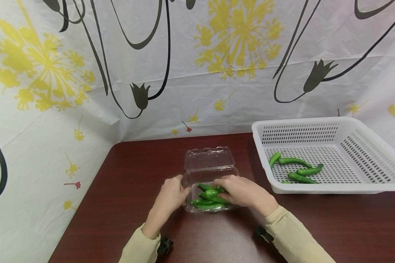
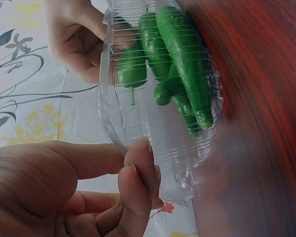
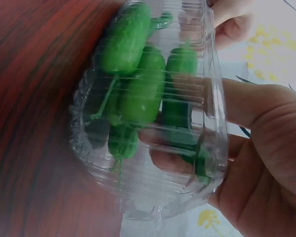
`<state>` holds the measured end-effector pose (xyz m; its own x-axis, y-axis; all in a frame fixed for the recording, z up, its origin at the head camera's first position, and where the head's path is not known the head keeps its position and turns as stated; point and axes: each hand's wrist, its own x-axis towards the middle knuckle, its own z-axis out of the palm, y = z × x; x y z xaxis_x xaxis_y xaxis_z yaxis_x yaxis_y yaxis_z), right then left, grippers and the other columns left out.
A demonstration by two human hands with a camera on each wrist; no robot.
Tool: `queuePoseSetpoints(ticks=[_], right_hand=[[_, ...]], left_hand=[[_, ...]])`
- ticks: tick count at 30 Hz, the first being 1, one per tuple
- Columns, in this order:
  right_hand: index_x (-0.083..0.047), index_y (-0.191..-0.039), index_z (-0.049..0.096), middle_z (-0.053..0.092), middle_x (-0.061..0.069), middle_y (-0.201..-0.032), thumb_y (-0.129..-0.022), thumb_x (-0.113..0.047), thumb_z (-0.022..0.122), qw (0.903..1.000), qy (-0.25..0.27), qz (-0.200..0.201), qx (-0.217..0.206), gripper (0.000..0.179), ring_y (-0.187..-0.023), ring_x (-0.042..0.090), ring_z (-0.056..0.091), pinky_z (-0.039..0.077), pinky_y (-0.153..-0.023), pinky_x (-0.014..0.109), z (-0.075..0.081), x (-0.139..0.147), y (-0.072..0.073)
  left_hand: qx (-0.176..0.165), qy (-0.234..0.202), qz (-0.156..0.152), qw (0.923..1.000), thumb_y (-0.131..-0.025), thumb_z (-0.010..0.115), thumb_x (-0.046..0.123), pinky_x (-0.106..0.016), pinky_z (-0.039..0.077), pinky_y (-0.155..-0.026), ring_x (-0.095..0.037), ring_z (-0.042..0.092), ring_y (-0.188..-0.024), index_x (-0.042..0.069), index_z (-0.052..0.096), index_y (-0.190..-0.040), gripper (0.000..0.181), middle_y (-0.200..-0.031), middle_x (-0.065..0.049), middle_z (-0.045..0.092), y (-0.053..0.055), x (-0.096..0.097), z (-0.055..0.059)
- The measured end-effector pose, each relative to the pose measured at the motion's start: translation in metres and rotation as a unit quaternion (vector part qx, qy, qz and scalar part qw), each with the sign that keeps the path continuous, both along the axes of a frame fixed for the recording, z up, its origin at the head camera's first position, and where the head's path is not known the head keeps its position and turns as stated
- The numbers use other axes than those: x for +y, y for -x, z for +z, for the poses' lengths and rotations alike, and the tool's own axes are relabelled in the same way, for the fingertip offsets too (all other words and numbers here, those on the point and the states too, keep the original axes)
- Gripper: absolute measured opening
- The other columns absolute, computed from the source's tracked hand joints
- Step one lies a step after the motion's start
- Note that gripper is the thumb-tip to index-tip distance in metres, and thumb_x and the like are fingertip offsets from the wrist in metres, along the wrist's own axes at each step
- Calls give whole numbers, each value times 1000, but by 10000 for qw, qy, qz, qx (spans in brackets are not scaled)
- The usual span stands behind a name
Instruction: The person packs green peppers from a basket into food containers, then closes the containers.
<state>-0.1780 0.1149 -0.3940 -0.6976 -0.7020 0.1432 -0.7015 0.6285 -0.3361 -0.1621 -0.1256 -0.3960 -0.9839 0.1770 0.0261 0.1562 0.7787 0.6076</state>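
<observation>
Nearest me are my two pale sleeves (image 1: 296, 233), with a small dark device (image 1: 264, 234) under each wrist, over the reddish-brown tabletop (image 1: 141, 171). Just beyond, my left hand (image 1: 172, 194) pinches the left side of a clear plastic container (image 1: 197, 210), its thumb and bent fingers close together on the rim. My right hand (image 1: 241, 190) reaches in over the container's right end, fingers curled and only slightly apart; through the ribbed, glaring plastic, they seem to grip one green pepper (image 2: 133, 71).

That pepper is right at my right fingertips, inside the container and just inside its wall. The other peppers (image 1: 212, 193) lie loosely heaped between my two hands, to the left of my right fingers. My right hand covers part of the heap from above, and the clear wall stands between my wrists and the peppers. The container's lid (image 1: 209, 159) is folded back on the far side, out of the way.

Farther off to the right, well apart from the container, stands a white slotted basket (image 1: 329, 188) with more green peppers (image 1: 294, 161) toward its left side; its near wall partly hides one. Behind everything hangs a white cloth (image 1: 184, 54) printed with yellow and grey flowers.
</observation>
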Motion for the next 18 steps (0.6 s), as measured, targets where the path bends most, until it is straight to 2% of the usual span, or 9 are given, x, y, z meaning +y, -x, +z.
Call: queuePoseSetpoints(ticks=[8, 14, 18], right_hand=[[-15, -109, 73, 64, 0, -89, -90, -11, 74, 9995, -180, -194, 190, 20, -77, 18, 67, 55, -65, 41, -3, -3, -1], [-14, -115, 74, 54, 2, -84, -92, -11, 72, 9980, -345, -410, 337, 23, -63, 21, 61, 52, -58, 41, -8, -5, -2], [-12, -111, 74, 53, 2, -83, -92, -9, 71, 9977, -364, -468, 328, 19, -64, 21, 62, 52, -58, 41, -8, -5, -2]], left_hand=[[-34, -6, 4, 10000, -92, 70, 6, -37, 56, -67, -7, 57, -43, -20, 48, -136, 55, -53, 4, 56, 0, 0, -1], [-56, 22, 6, 10000, -92, 70, 5, -36, 55, -66, -7, 57, -43, -18, 48, -136, 54, -52, 4, 56, 0, 1, 0], [-78, 3, 14, 10000, -92, 70, 5, -32, 53, -61, -10, 59, -43, -18, 48, -136, 54, -52, 4, 56, 0, 1, 0]])
